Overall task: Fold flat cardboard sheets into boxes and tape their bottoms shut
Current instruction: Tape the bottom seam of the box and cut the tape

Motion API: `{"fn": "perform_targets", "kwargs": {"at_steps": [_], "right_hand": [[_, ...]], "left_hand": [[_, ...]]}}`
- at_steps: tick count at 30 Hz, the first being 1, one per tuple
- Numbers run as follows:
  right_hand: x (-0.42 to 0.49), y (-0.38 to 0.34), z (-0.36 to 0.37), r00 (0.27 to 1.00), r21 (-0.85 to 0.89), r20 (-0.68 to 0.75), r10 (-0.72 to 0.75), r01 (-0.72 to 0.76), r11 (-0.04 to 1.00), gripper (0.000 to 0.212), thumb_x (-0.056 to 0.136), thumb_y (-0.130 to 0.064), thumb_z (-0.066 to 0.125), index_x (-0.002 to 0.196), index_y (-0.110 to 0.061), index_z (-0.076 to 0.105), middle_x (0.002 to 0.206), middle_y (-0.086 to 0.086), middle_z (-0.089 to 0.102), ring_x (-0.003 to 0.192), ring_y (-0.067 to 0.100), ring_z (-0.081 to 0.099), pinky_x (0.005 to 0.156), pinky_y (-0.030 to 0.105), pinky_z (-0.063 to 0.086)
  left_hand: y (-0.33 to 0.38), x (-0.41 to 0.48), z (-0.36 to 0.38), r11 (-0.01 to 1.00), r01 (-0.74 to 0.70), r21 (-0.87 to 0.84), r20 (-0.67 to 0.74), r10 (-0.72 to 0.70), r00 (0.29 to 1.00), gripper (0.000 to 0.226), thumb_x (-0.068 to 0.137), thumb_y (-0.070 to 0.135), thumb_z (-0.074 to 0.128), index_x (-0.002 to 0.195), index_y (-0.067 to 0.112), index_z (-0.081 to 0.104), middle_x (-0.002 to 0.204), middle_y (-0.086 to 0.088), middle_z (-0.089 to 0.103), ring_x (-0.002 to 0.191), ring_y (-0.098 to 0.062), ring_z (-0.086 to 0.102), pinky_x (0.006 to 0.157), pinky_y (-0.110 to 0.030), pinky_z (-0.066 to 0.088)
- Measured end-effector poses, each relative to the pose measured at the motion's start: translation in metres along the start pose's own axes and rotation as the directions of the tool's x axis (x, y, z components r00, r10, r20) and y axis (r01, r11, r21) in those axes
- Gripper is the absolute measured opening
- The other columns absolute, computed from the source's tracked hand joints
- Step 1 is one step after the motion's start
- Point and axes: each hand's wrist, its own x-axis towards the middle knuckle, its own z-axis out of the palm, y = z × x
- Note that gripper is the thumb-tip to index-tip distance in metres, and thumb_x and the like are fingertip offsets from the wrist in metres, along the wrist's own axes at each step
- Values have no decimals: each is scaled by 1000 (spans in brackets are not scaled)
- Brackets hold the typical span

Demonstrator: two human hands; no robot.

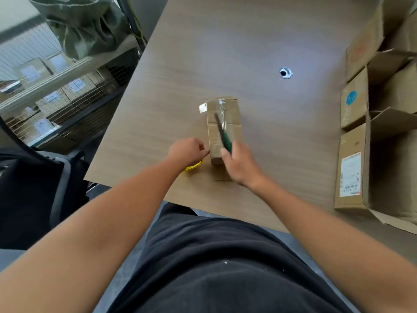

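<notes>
One small cardboard box is lying at the middle of the table. One yellow tape roll is peeking out nearer the front edge. One green-handled tool is hanging over the box. At least three larger boxes are lining the right edge, and one cable hole is showing toward the far right corner.

Small brown cardboard box lies closed mid-tabletop, long axis running twelve to six. Clear tape streaks its top, a loose tail poking off the eleven o'clock corner. A blurred green-handled tool slants across it, tip toward eleven. Yellow tape roll peeks out at the box's eight o'clock.
</notes>
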Motion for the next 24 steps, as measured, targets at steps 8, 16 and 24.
{"fn": "perform_targets", "kwargs": {"at_steps": [8, 16, 24], "right_hand": [[-6, -1, 21, 971, -133, 225, 77, -47, 990, 56, 106, -38, 32, 129, 8, 54, 163, 17, 15, 154, 33, 4, 123, 47, 18], [0, -12, 16, 912, -284, 370, 178, -72, 956, 50, 105, -28, 20, 117, 3, 58, 158, 39, 8, 149, 49, -15, 123, 56, 2], [-8, -23, 8, 968, 202, 189, 164, -202, 958, 45, 104, -48, 38, 99, -7, 56, 129, 17, 53, 140, 35, 37, 105, 47, 35]], "left_hand": [[-24, -20, -11, 941, -25, -339, 15, 32, 999, 34, 93, 39, 59, 123, 23, 65, 120, 2, 69, 98, -17, 62, 84, -32, 51], [-80, -35, -18, 993, 108, 40, -9, -108, 994, 30, 91, 46, 64, 117, 30, 66, 117, -1, 69, 104, -27, 64, 80, -34, 50], [-88, -41, -28, 905, -81, -418, -17, 81, 997, 28, 97, 34, 63, 124, 29, 65, 111, 7, 61, 59, -11, 59, 62, -26, 45]]}}
